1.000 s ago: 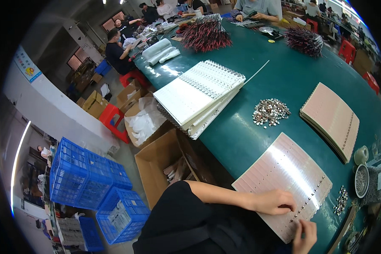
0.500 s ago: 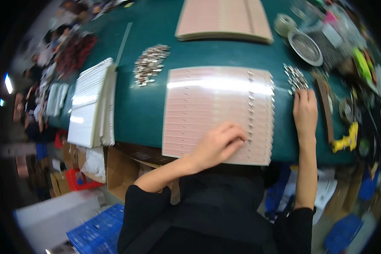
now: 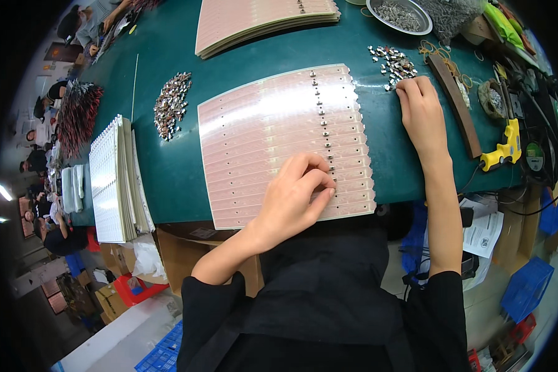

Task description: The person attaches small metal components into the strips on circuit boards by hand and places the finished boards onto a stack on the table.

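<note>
A pink panel of many narrow strips lies on the green table in front of me, a column of small metal parts running down its right side. My left hand rests over the panel's near part, thumb and forefinger pinched at the lower end of that column. What is between those fingertips is too small to make out. To the right, my right hand is closed at the fingertips on the near edge of a loose pile of small metal parts. Its fingers hide whatever they grip.
Another heap of small metal parts lies left of the panel. Stacked pink panels stand beyond it, and white panels at the left. On the right are a metal bowl of pins, a dark bar and a yellow glue gun.
The whole view has shifted and tilted. My left hand remains pinched at the panel's near end, and my right hand remains at the near edge of the right pile.
</note>
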Demonstrator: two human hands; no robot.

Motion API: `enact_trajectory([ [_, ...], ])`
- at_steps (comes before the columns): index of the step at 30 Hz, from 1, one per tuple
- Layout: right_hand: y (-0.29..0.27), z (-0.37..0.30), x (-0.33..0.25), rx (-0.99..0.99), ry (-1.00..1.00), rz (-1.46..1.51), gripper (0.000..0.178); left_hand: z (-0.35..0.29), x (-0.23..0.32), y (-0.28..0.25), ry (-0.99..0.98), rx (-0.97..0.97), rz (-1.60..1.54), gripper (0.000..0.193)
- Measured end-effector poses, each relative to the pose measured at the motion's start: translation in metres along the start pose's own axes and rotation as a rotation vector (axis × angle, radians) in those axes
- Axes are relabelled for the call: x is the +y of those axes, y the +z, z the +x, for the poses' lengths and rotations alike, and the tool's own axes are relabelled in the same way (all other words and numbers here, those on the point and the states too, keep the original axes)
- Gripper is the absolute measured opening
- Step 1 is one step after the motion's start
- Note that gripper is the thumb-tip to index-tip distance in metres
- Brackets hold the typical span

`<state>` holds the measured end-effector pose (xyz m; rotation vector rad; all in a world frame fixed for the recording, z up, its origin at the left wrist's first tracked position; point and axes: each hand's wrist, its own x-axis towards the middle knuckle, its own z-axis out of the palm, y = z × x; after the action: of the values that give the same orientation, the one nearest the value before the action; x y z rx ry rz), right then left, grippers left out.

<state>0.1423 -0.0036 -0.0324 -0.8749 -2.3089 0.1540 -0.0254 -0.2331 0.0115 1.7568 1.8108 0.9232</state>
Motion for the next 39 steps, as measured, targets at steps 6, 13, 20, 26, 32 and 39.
enact_trajectory([
  [6, 0.002, 0.001, -0.003, 0.035, 0.047, 0.048, 0.01, 0.003, 0.002, 0.0, 0.014, 0.003, 0.025, 0.012],
  [13, 0.0, 0.003, -0.006, 0.116, 0.163, 0.237, 0.01, 0.001, 0.01, 0.006, 0.133, 0.081, 0.18, 0.014],
  [20, -0.019, 0.003, -0.005, 0.016, 0.397, 0.708, 0.021, -0.003, 0.003, 0.012, 0.178, 0.1, 0.192, 0.015],
  [26, -0.048, -0.017, -0.033, -0.171, 0.543, 1.033, 0.02, -0.005, -0.006, -0.008, -0.033, 0.053, -0.181, 0.015],
  [32, -0.07, -0.056, -0.074, -0.368, 0.554, 1.105, 0.018, 0.006, -0.009, 0.0, 0.107, 0.081, 0.052, 0.015],
  [39, -0.069, -0.072, -0.092, -0.471, 0.618, 1.113, 0.01, 0.003, -0.011, 0.01, 0.166, 0.158, 0.204, 0.017],
])
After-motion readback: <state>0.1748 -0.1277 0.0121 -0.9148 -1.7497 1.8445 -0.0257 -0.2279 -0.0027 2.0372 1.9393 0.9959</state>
